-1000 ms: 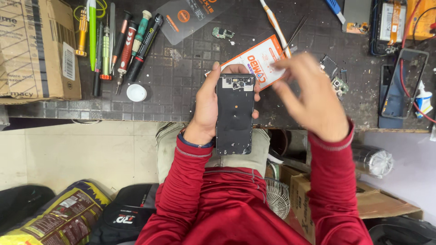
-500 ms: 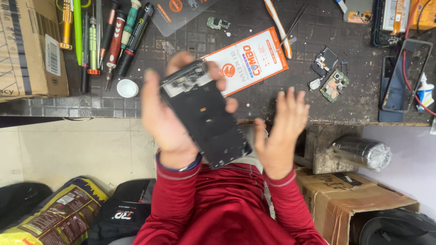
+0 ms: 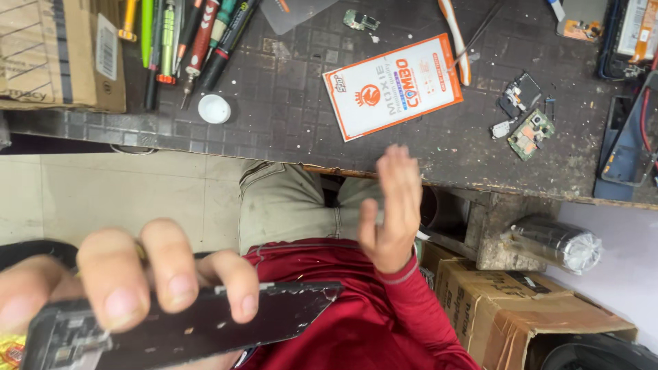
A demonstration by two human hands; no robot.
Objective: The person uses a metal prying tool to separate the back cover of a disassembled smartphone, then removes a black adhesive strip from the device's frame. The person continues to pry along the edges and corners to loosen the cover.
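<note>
My left hand (image 3: pixel 130 277) fills the lower left, very close to the camera, with its fingers wrapped over a black phone frame (image 3: pixel 205 329) that lies almost flat and points right. My right hand (image 3: pixel 392 209) hangs blurred in the air over my lap, just below the table's edge, fingers apart and holding nothing. On the dark gridded mat (image 3: pixel 295 103) lies a white and orange flat packet (image 3: pixel 392 85). Small circuit boards (image 3: pixel 528 133) lie to its right.
Several pens and screwdrivers (image 3: pixel 185 41) lie at the upper left beside a cardboard box (image 3: pixel 55 55), with a small white cap (image 3: pixel 214 108) below them. A black tray (image 3: pixel 627 147) sits at the right edge. A foil-wrapped roll (image 3: pixel 558 243) and another cardboard box (image 3: pixel 521 308) stand under the table.
My left hand has brought the phone frame down and left, much closer to the camera. My right hand let go of it earlier and has stayed empty over my lap.
</note>
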